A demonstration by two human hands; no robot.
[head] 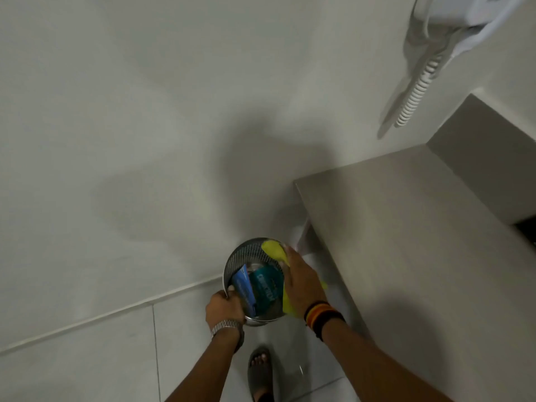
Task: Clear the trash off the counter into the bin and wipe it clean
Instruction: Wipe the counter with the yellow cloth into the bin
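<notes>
Head view, lower centre: the left hand point(223, 307) grips the rim of the metal bin point(249, 250); the right hand point(303, 281) holds a yellow cloth point(275, 250) over it. Blue wrappers point(258, 285) lie inside.

White appliance point(464, 13) cut off by top edge, yellow cloth point(275, 250) mostly hidden under right hand point(301, 281), teal packet point(265, 288) lettering too blurred to read, bin point(249, 253) base hidden, sandalled foot point(259, 372) cut by bottom edge
</notes>
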